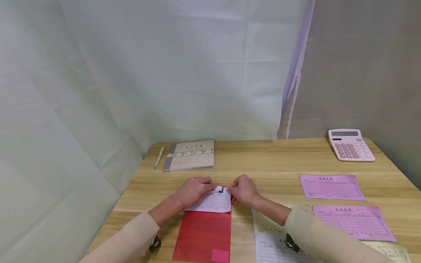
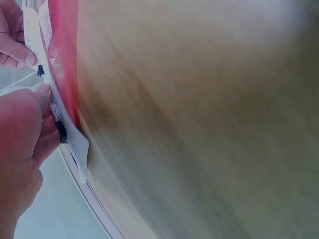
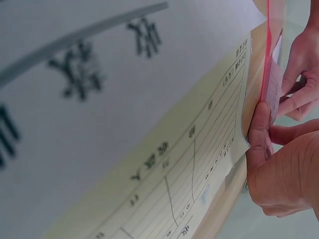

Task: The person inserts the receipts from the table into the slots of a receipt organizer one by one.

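Note:
A red folder (image 1: pixel 204 233) lies in front of me with a white printed form (image 1: pixel 215 202) across its upper end. At the form's top edge is a metal fastener (image 1: pixel 218 189) with black end pieces, one black piece (image 2: pixel 61 132) showing close up in the left wrist view. My left hand (image 1: pixel 194 190) pinches the fastener between thumb and fingers at the form's upper left. My right hand (image 1: pixel 245 190) pinches the folder's upper right corner together with the form; in the right wrist view its thumb (image 3: pixel 259 132) lies against the red edge.
Right of the folder lie yellow (image 1: pixel 268 223) and white forms (image 1: pixel 276 252), partly under my right forearm. Two pink forms (image 1: pixel 332 187) are farther right. A calculator (image 1: pixel 351 145) stands at the back right; a notebook (image 1: pixel 190 156) and a pen (image 1: pixel 159 157) lie at the back left.

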`<action>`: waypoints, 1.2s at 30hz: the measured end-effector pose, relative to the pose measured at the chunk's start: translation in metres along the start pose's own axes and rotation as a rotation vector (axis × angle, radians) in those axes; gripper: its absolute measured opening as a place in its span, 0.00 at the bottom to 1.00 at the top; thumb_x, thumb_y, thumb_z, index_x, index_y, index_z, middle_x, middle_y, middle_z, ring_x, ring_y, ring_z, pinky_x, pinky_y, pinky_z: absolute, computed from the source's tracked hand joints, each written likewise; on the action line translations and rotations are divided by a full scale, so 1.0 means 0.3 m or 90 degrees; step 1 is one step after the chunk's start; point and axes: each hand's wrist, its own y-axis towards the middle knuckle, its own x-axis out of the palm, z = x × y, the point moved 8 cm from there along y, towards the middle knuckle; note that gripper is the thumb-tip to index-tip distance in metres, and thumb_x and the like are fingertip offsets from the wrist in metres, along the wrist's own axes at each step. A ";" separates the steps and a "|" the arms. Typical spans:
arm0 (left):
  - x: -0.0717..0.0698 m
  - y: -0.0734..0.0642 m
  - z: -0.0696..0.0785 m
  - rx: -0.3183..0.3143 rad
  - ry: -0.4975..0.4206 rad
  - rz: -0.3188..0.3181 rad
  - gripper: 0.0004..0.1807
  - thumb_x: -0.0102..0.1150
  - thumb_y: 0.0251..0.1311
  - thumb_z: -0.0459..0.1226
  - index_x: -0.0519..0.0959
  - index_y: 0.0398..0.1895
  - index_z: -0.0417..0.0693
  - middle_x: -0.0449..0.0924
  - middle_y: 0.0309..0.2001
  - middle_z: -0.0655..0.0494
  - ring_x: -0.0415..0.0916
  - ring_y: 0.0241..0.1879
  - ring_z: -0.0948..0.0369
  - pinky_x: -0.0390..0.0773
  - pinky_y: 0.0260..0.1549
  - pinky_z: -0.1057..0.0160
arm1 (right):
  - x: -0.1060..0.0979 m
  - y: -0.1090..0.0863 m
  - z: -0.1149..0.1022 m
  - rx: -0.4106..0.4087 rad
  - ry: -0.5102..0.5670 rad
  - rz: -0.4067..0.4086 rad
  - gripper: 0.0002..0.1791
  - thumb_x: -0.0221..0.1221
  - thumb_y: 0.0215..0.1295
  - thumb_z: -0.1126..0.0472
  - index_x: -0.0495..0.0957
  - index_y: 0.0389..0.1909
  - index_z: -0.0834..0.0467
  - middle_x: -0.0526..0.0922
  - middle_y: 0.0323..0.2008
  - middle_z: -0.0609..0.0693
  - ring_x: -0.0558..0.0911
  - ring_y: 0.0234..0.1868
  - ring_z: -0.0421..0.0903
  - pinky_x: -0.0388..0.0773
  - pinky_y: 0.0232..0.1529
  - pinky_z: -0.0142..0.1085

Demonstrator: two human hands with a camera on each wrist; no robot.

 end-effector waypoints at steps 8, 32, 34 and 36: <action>-0.009 0.003 -0.007 -0.023 -0.031 -0.011 0.16 0.68 0.72 0.42 0.88 0.61 0.54 0.84 0.45 0.61 0.79 0.39 0.65 0.82 0.42 0.64 | 0.002 0.008 0.006 0.019 0.004 -0.011 0.09 0.66 0.72 0.70 0.84 0.29 0.66 0.85 0.20 0.54 0.85 0.18 0.46 0.84 0.23 0.37; -0.005 0.000 -0.008 -0.038 -0.034 -0.019 0.16 0.68 0.72 0.41 0.88 0.61 0.55 0.84 0.45 0.61 0.81 0.40 0.65 0.82 0.43 0.64 | 0.002 -0.001 -0.001 0.018 -0.003 -0.013 0.08 0.65 0.72 0.71 0.85 0.31 0.67 0.85 0.22 0.53 0.85 0.19 0.46 0.84 0.23 0.37; -0.007 0.001 -0.006 -0.037 -0.031 -0.021 0.16 0.68 0.73 0.41 0.88 0.61 0.55 0.84 0.46 0.61 0.81 0.41 0.65 0.83 0.44 0.63 | 0.003 0.000 0.000 0.021 -0.001 -0.014 0.08 0.65 0.72 0.71 0.86 0.31 0.67 0.86 0.22 0.53 0.86 0.19 0.47 0.84 0.24 0.37; -0.007 0.001 -0.004 -0.037 -0.026 -0.023 0.16 0.67 0.73 0.41 0.88 0.61 0.56 0.84 0.46 0.61 0.81 0.41 0.65 0.83 0.44 0.63 | 0.003 0.001 0.001 0.020 -0.001 -0.014 0.08 0.65 0.72 0.71 0.86 0.31 0.67 0.86 0.22 0.54 0.86 0.20 0.46 0.84 0.24 0.37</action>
